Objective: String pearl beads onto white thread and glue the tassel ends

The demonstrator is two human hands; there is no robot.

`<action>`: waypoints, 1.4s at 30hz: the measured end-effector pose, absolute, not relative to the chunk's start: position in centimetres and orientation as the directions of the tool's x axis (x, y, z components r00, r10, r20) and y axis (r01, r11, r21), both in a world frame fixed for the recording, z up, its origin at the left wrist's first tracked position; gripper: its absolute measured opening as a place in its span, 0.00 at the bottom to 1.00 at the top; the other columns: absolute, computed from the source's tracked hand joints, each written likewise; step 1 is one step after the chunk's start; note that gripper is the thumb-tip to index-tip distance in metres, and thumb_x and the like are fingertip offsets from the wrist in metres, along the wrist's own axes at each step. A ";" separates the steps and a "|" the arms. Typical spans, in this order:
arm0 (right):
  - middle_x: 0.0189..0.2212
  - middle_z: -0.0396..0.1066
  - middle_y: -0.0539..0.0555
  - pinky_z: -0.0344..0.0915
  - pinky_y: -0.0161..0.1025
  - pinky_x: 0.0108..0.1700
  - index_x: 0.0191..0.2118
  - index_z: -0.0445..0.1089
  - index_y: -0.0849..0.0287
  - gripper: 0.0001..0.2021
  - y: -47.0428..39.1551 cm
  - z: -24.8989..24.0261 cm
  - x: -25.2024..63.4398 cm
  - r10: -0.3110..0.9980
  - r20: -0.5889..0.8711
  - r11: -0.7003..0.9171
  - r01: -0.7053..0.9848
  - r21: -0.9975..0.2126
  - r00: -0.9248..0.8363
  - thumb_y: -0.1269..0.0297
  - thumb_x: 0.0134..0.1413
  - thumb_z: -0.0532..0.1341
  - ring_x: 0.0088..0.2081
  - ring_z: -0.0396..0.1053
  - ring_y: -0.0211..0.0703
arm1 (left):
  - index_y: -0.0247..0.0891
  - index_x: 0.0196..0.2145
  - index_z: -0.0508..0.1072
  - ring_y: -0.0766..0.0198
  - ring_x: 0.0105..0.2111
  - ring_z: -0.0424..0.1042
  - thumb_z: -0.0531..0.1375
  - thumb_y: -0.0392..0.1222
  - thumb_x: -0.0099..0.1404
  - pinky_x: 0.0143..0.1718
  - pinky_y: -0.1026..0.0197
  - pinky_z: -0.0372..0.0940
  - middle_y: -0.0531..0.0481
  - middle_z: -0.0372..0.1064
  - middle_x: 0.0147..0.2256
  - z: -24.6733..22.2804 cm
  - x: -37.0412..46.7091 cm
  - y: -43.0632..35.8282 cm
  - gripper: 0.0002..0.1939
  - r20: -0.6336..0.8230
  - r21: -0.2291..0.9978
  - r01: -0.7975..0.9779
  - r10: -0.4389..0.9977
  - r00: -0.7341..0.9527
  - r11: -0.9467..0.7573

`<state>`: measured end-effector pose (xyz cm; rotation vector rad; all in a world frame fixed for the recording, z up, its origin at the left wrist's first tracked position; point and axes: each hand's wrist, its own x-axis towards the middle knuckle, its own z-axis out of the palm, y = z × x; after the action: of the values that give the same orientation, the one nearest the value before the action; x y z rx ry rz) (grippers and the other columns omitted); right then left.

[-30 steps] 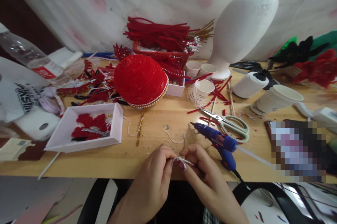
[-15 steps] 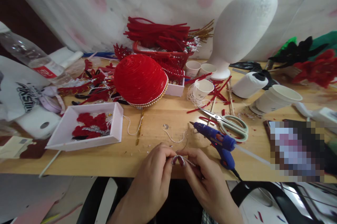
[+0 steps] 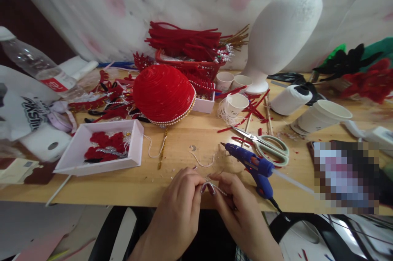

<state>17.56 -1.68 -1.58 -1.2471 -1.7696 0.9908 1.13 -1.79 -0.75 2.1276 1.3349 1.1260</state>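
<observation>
I have a thin strand of pearly beads [image 3: 220, 190] pinched in the fingertips of my left hand [image 3: 182, 199] and right hand [image 3: 238, 203], close together at the near edge of the table [image 3: 107, 189]. Just right lies a blue glue gun [image 3: 250, 159], scissors [image 3: 272, 150] behind it; farther back, leftward, a red bead-rimmed dome [image 3: 162, 93].

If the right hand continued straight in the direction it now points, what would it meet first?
Most likely the left hand: the right hand points forward and left, where the left hand is close by at the thin beaded strand. The gap in depth is unclear.
</observation>
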 end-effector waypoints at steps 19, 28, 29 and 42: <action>0.16 0.48 0.37 0.43 0.27 0.17 0.35 0.67 0.59 0.18 -0.8 -2.1 17.2 0.868 -0.309 -0.459 -0.389 -0.799 -0.388 0.48 0.57 0.68 0.16 0.39 0.26 | 0.40 0.41 0.68 0.62 0.39 0.74 0.51 0.27 0.71 0.42 0.60 0.71 0.49 0.71 0.37 -1.0 1.3 -1.2 0.10 0.404 0.684 0.570 0.887 0.223 -0.455; 0.15 0.46 0.37 0.41 0.26 0.16 0.35 0.72 0.60 0.15 -1.1 -2.1 16.3 0.849 -0.345 -0.521 -0.524 -0.674 -0.401 0.53 0.53 0.71 0.16 0.38 0.25 | 0.38 0.47 0.73 0.65 0.45 0.75 0.57 0.24 0.68 0.57 0.60 0.66 0.49 0.76 0.41 -1.4 0.7 -1.7 0.15 0.578 0.608 0.552 0.795 0.184 -0.570; 0.15 0.46 0.37 0.41 0.26 0.16 0.35 0.72 0.60 0.15 -1.1 -2.0 16.3 0.850 -0.346 -0.520 -0.534 -0.666 -0.397 0.53 0.53 0.72 0.16 0.37 0.25 | 0.38 0.48 0.74 0.65 0.45 0.75 0.58 0.25 0.67 0.58 0.59 0.66 0.49 0.76 0.41 -1.4 0.6 -1.7 0.15 0.591 0.591 0.556 0.783 0.194 -0.584; 0.14 0.44 0.37 0.43 0.24 0.16 0.30 0.73 0.60 0.16 -1.4 -1.7 15.2 0.875 -0.375 -0.483 -0.574 -0.661 -0.306 0.53 0.48 0.74 0.16 0.37 0.25 | 0.38 0.41 0.74 0.67 0.38 0.79 0.56 0.25 0.68 0.58 0.62 0.66 0.52 0.80 0.36 -1.1 0.7 -1.5 0.11 0.652 0.518 0.614 0.739 0.167 -0.596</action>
<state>15.25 -1.42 -1.74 -0.8920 -0.5095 1.9189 0.66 -1.50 -1.14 2.2937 1.3396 1.4101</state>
